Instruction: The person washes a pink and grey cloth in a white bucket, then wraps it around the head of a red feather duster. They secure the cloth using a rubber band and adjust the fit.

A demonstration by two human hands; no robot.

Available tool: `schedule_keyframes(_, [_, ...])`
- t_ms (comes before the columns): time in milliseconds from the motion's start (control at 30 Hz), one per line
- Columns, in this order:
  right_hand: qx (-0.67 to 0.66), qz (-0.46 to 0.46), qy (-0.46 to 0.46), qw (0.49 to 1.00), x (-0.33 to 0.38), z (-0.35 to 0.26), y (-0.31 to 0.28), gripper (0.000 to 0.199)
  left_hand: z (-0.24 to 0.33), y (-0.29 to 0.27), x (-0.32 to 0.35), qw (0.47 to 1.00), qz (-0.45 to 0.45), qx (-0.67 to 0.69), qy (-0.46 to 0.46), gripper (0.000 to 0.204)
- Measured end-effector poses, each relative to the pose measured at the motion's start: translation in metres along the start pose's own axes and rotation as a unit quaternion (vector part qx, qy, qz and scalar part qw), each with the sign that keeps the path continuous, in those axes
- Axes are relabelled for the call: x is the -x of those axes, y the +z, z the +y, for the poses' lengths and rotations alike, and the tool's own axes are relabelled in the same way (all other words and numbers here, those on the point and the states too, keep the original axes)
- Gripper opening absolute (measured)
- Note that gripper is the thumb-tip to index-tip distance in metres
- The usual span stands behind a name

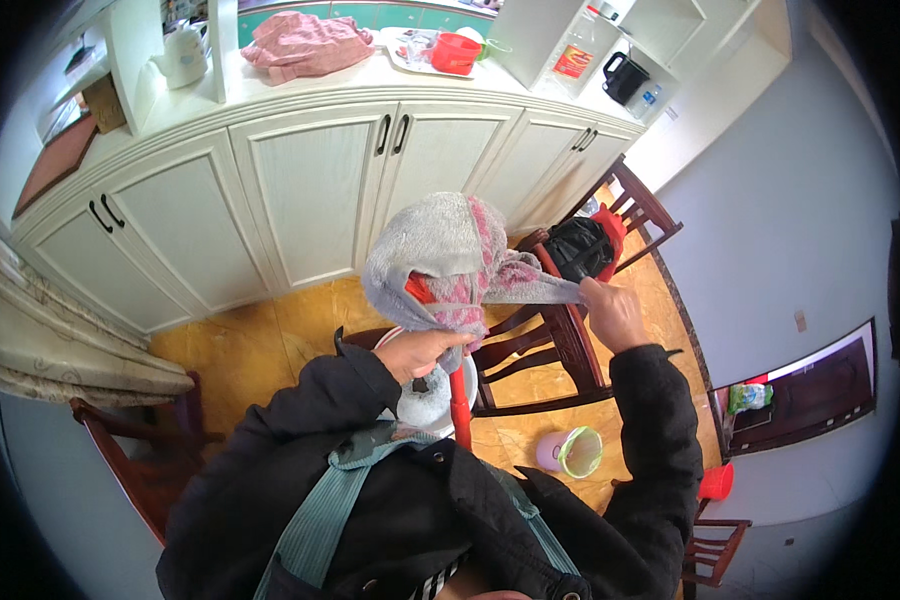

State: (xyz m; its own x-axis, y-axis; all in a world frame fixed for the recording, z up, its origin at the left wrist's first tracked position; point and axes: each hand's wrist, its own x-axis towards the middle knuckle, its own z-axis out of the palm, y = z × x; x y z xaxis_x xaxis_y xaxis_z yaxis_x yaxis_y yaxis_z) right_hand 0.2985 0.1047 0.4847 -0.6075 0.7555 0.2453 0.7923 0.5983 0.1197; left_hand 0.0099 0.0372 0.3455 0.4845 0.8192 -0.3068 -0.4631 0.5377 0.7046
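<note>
A grey and pink fuzzy cloth (450, 255) is draped over the red head of a mop or similar tool, whose red handle (459, 400) runs down toward my chest. My left hand (420, 350) grips the cloth's lower edge, close to the handle. My right hand (610, 310) pinches a stretched corner of the cloth and pulls it out to the right. A white round part (425, 400) sits just under my left hand, partly hidden by it.
Cream cabinets (310, 190) stand ahead, their counter holding a pink cloth (305, 45), a white kettle (185, 55) and a red bowl (455, 50). Dark wooden chairs (550, 340) stand below my hands. A lilac bin with a green liner (570, 452) sits on the yellow floor.
</note>
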Motion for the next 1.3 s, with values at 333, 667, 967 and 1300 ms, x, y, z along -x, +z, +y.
schedule_keyframes(333, [-0.03,-0.045,-0.132,0.99,0.032,-0.111,-0.048,0.01,-0.01,-0.009,-0.042,0.974,0.078,-0.12,0.177,0.016])
schedule_keyframes(667, [-0.019,-0.049,-0.233,0.971,-0.038,-0.206,-0.005,0.01,-0.087,-0.023,-0.071,0.941,0.123,-0.197,0.245,0.042])
schedule_keyframes(967, [-0.005,-0.169,-0.175,0.97,-0.096,-0.202,0.042,0.013,-0.098,-0.034,-0.078,0.932,0.191,-0.237,0.197,0.043])
schedule_keyframes(1300, [0.046,-0.162,-0.16,0.973,-0.09,-0.204,0.046,0.013,-0.098,-0.039,-0.073,0.951,0.178,-0.174,0.182,0.043])
